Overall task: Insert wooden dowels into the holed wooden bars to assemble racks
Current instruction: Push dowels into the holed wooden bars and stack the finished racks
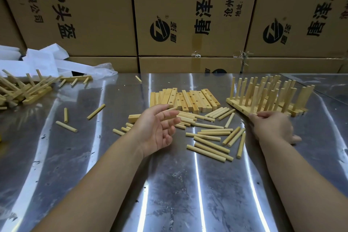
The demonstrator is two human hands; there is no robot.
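My left hand (pixel 157 128) hovers palm-up over the table's middle, fingers relaxed and spread. A dowel tip (pixel 172 108) shows just past its fingertips; I cannot tell whether it is held. Loose wooden dowels (pixel 209 137) lie scattered right of that hand. Behind them is a pile of holed wooden bars (pixel 188 100), and one more bar (pixel 133 117) peeks out behind my left hand. My right hand (pixel 273 126) rests on the table with its fingers against the near edge of the assembled racks (pixel 267 98), whose dowels stand upright.
The steel table (pixel 169 184) carries a few stray dowels (pixel 66 126) at the left. A heap of assembled racks (pixel 22 88) and white wrapping (pixel 41 60) lie at the far left. Stacked cardboard boxes (pixel 188 15) form a wall along the table's back.
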